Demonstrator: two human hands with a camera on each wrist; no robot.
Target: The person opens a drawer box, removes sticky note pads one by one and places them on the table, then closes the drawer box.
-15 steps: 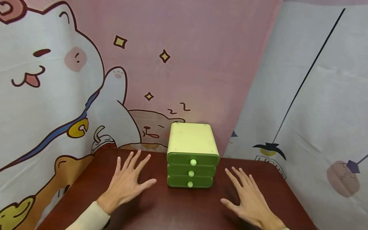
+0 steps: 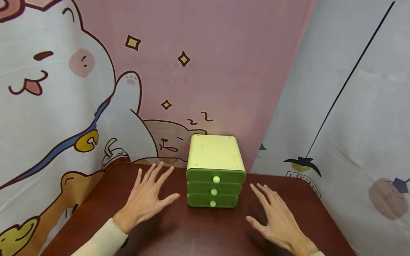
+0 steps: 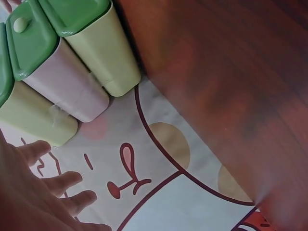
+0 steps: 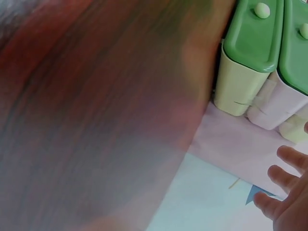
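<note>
A small three-tier drawer box [image 2: 215, 153] with a pale yellow top stands at the back of the table. Its green drawer fronts [image 2: 205, 188] face me, all closed, each with a round light-green knob [image 2: 216, 180]. To the left of the box my left hand [image 2: 145, 199] is held over the table, fingers spread and holding nothing. My right hand [image 2: 280, 220] hovers on the other side, fingers straight, also with nothing in it. Both wrist views show the box's side, with a pink middle tier [image 3: 72, 79] between yellow ones and clear tape across the tiers.
The dark red-brown table [image 2: 192, 231] ends at a cloth backdrop [image 2: 240, 71] printed with cartoon animals, right behind the box. More printed cloth [image 2: 362, 124] hangs along the right side.
My left hand has shifted slightly right, nearer the box. The right hand and the box have hardly moved; the head view has tilted a little.
</note>
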